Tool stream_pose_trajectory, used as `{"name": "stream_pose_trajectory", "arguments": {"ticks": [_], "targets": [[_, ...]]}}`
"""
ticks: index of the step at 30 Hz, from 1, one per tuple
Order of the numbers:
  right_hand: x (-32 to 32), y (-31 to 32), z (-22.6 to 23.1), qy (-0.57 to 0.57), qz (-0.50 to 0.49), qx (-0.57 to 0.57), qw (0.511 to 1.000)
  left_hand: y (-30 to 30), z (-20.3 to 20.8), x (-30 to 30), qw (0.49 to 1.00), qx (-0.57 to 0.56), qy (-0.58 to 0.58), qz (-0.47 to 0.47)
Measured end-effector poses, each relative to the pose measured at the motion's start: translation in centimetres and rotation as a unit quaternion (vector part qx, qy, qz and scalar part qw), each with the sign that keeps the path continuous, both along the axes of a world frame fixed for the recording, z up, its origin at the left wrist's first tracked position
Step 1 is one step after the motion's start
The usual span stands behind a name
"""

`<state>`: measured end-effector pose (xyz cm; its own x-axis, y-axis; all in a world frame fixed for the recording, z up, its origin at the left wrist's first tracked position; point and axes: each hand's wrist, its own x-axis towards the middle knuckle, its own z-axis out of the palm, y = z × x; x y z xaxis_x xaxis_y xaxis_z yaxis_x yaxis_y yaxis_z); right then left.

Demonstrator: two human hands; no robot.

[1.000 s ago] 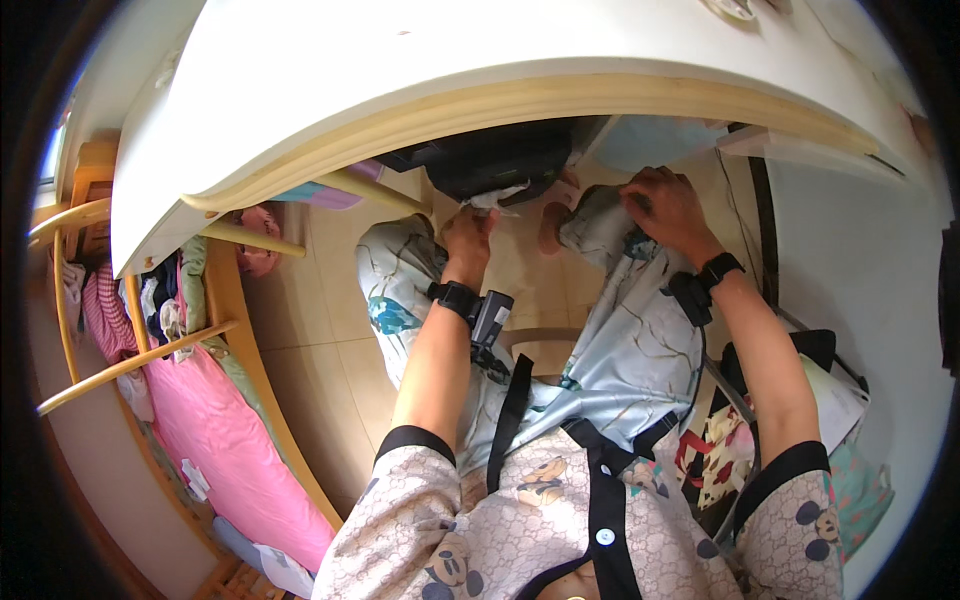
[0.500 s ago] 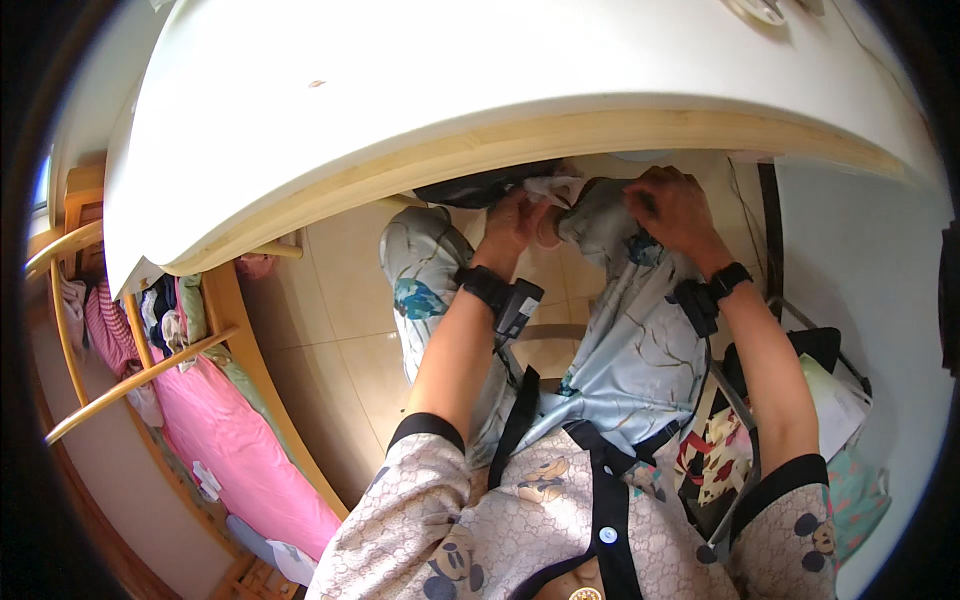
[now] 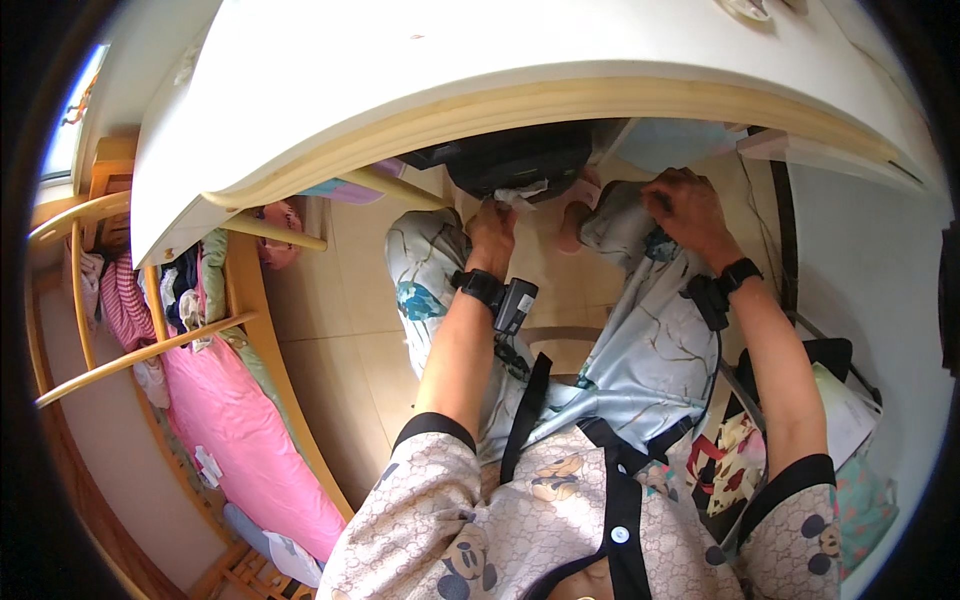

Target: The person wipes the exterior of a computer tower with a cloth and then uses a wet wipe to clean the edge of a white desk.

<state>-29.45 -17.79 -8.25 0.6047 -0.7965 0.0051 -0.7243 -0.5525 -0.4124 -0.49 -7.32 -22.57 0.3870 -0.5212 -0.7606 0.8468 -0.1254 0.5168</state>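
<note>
Beige floor tiles (image 3: pixel 345 300) are seen below, and over them a wide white table top (image 3: pixel 480 70) with a pale wooden edge arches across the upper half of the view. A seated person is looked down upon, legs in light blue patterned trousers (image 3: pixel 640 350) stretched under the table. Under the table edge a black bag-like object (image 3: pixel 510 160) is tucked, and a scrap of white crumpled material (image 3: pixel 518 193), paper or cloth, is seen at its lower rim.

The left hand (image 3: pixel 492 225) is raised to that white scrap, fingers curled and closed on it just below the black object; the pinch itself is partly hidden by the hand's back, so the hold is read as closed on the scrap. A black wrist strap with a small device (image 3: pixel 497 297) is worn on that forearm.

The right hand (image 3: pixel 690 205) is laid on the right knee, fingers bent and pressed together into the trouser fabric; whether cloth is actually gripped cannot be told. A black band (image 3: pixel 738 275) is worn at that wrist too.

Off to the left, a wooden rail frame (image 3: pixel 150 300) is hung with clothes, and a pink padded cover (image 3: pixel 250 440) is draped down beside it. At the right, a bag with a cartoon print (image 3: pixel 725 470) is seen by the person's hip
</note>
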Motion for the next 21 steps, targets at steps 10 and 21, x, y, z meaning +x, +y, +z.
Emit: {"name": "stream_pose_trajectory", "arguments": {"ticks": [10, 21], "targets": [[-0.5, 0.5, -0.3, 0.022, -0.011, -0.001, 1.0, -0.7, 1.3, -2.0, 0.998, -0.046, 0.029, 0.032], [3.1, 0.3, 1.2, 0.008, 0.014, 0.004, 1.0, 1.8, -5.0, 5.4, 0.967, -0.154, -0.177, -0.097]]}}
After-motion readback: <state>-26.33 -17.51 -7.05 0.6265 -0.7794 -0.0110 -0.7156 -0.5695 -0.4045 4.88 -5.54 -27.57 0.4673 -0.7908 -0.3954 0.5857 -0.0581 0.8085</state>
